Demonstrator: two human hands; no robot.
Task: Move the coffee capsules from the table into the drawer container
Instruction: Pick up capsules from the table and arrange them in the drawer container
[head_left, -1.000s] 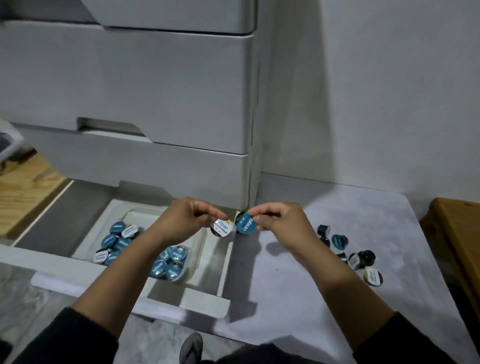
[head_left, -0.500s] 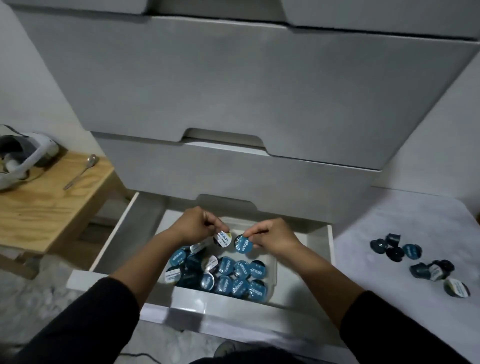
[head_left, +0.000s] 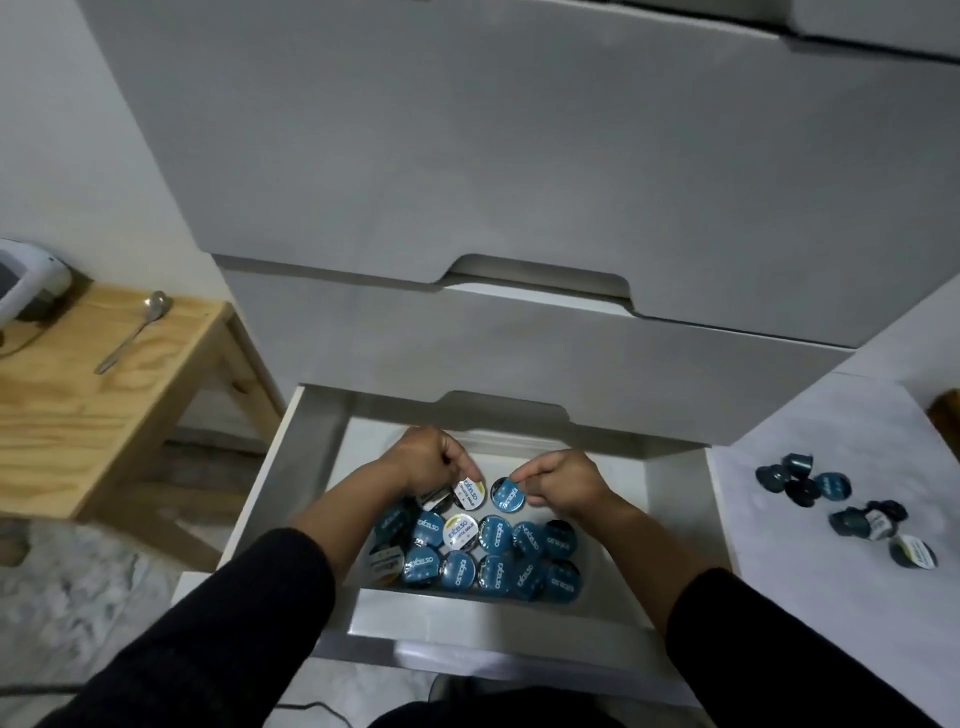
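Both hands hover over the drawer container (head_left: 618, 551) at lower centre: the left hand (head_left: 426, 462) pinches a white-lidded capsule (head_left: 468, 492) in its fingers, the right hand (head_left: 561, 480) a blue capsule (head_left: 508, 494). This looks like the drop-off step; next, loosen both pinches above the packed pile. More loose capsules (head_left: 831, 506) wait on the desk (head_left: 831, 597), right of frame.

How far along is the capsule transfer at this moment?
Mostly done: well over a dozen capsules already lie packed in the drawer container. In hand: the left hand pinches a white-lidded capsule and the right hand a blue-lidded capsule, both over the container, not yet released. Left: roughly eight capsules on the table to the right.
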